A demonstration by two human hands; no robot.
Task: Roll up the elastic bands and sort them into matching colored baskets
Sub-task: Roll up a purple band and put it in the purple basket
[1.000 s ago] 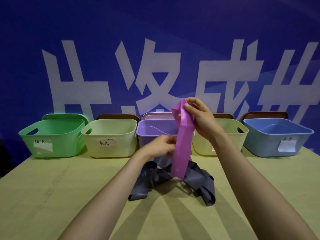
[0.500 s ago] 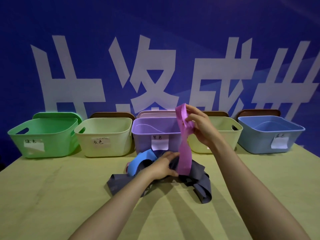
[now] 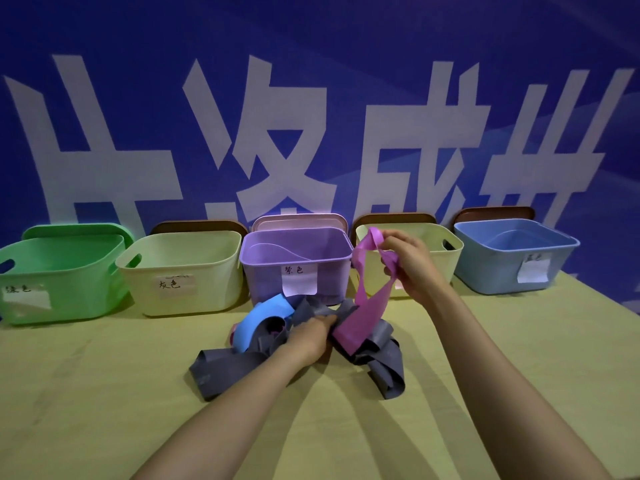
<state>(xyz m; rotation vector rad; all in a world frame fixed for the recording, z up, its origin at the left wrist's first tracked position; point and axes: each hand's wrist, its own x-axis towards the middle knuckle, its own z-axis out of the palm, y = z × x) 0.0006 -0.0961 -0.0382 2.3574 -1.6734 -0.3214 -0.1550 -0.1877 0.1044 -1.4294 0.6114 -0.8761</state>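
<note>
A pink-purple elastic band (image 3: 363,299) hangs from my right hand (image 3: 410,263), which pinches its looped top end in front of the cream basket on the right. The band's lower end lies on a heap of grey bands (image 3: 384,355) in the middle of the table. My left hand (image 3: 311,336) rests on that heap with its fingers down among the grey bands. A blue band (image 3: 265,315) curls at the heap's left. The purple basket (image 3: 294,252) stands just behind the heap.
Along the back of the yellow table (image 3: 104,393) stand a green basket (image 3: 59,271), a cream basket (image 3: 180,268), another cream basket (image 3: 446,251) and a blue basket (image 3: 516,254), each labelled. Lids lean behind them against a blue banner wall.
My left hand let go of the pink band and dropped onto the grey heap. My right hand stayed up holding the band's top and shifted slightly right and lower.
</note>
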